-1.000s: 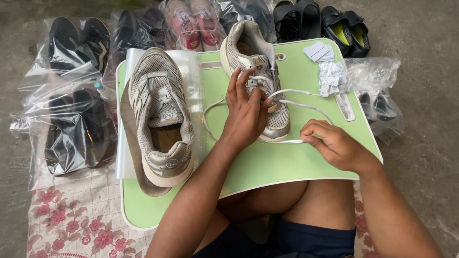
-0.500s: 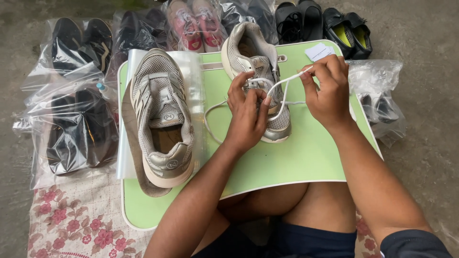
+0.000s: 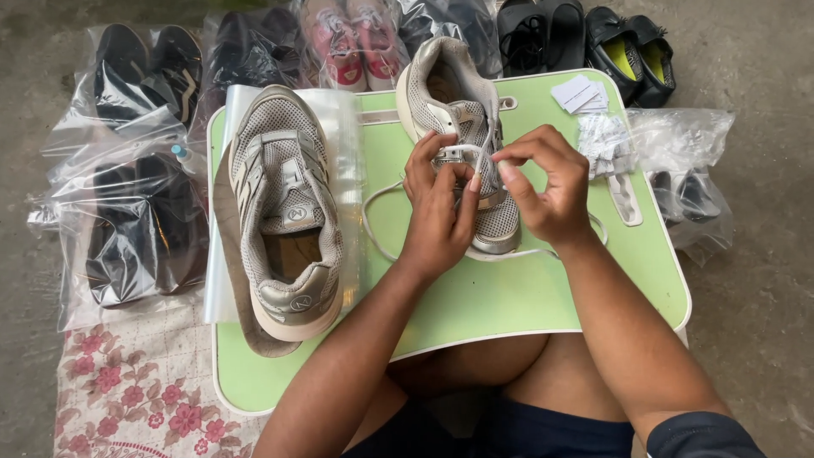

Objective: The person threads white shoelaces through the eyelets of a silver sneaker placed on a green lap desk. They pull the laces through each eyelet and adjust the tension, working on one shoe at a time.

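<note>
Now | 2 grey sneakers (image 3: 462, 136) | 2 hands (image 3: 496, 199) pinch 1 white lace (image 3: 381, 246) | green tray (image 3: 509, 297)

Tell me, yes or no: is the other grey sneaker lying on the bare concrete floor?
No, the other grey sneaker lies on the green tray table, atop a clear plastic bag.

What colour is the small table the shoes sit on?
Light green with a white rim; the table shows clearly in the head view.

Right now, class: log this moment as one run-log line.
left hand: holds sneaker | right hand: pinches white lace | second sneaker: on green table
</note>
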